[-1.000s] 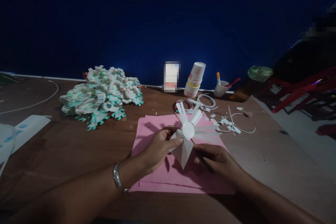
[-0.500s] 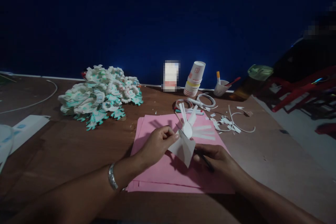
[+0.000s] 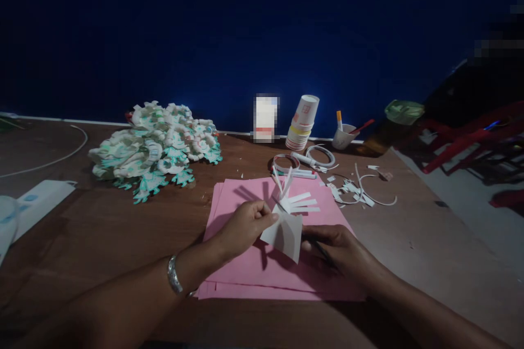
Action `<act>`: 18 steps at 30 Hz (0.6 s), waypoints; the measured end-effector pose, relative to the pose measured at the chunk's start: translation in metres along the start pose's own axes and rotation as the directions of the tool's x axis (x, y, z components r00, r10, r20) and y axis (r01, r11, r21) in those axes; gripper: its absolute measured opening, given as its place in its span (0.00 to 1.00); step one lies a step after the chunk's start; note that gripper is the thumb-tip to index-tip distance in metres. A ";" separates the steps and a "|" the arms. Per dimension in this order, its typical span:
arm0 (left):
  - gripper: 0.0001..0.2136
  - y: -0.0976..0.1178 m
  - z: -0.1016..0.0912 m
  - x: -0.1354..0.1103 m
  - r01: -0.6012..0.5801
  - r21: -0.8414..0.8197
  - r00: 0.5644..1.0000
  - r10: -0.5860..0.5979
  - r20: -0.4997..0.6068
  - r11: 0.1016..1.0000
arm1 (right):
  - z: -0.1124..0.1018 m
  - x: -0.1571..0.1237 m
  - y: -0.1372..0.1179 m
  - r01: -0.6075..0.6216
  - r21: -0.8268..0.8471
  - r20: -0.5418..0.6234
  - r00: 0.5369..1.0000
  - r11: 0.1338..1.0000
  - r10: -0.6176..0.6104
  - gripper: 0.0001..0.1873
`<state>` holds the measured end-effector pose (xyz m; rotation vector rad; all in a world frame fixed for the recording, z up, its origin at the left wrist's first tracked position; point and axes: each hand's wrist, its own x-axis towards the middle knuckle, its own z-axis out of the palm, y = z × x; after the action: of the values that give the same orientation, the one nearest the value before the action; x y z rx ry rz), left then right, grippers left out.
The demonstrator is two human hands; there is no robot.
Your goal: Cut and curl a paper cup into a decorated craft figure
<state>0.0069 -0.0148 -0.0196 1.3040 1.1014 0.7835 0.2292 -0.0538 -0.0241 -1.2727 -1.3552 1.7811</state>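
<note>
My left hand [image 3: 244,230] pinches a cut-up white paper cup [image 3: 282,235] between thumb and fingers, above a stack of pink paper [image 3: 241,272]. Several narrow strips [image 3: 301,202] fan out from the cup's far end, some upright and some pointing right. Dark-handled scissors [image 3: 325,253] sit in my right hand [image 3: 341,248], whose fingers curl around the handles. Much of the scissors is hidden behind the cup and my fingers; a thin blade shows by the strips.
Behind the pink paper stand stacked paper cups [image 3: 303,120] and a cup with pens [image 3: 343,137]. White scraps [image 3: 352,191] and coiled tubing [image 3: 320,157] lie to the right. A heap of green-edged white cutouts [image 3: 159,144] is at left, near a power strip [image 3: 45,199].
The cup has turned in my left hand, so its round base is no longer plain to see and the strips lean differently. Both hands have barely moved.
</note>
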 end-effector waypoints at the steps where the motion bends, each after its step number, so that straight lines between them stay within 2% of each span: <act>1: 0.13 0.001 -0.001 0.000 -0.004 0.026 1.000 0.004 0.000 1.000 | 0.000 0.000 -0.001 -0.003 0.001 -0.001 1.000 1.000 0.003 0.29; 7: 0.13 0.011 -0.003 -0.003 0.001 0.159 0.999 -0.007 0.040 0.987 | -0.001 0.004 0.001 -0.014 -0.015 0.002 1.000 1.000 0.014 0.25; 10: 0.13 0.015 -0.008 -0.001 -0.044 0.193 0.998 0.035 0.050 0.980 | -0.007 0.005 0.005 -0.003 -0.042 -0.014 1.000 0.999 0.002 0.25; 14: 0.10 0.020 -0.030 0.008 -0.163 0.314 0.981 0.189 -0.054 0.935 | -0.018 -0.005 0.006 0.042 -0.105 -0.104 0.993 0.994 -0.053 0.29; 16: 0.09 0.024 -0.045 0.013 -0.165 0.430 0.964 0.237 -0.118 0.887 | -0.025 -0.014 0.004 0.096 -0.174 -0.156 0.980 0.980 -0.123 0.23; 18: 0.09 0.029 -0.061 0.017 -0.103 0.558 0.961 0.227 -0.158 0.823 | -0.033 -0.023 0.003 0.146 -0.287 -0.197 0.958 0.947 -0.207 0.17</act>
<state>-0.0406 0.0259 0.0104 1.8497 1.4731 0.7822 0.2689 -0.0613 -0.0204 -1.3957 -1.5638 1.3193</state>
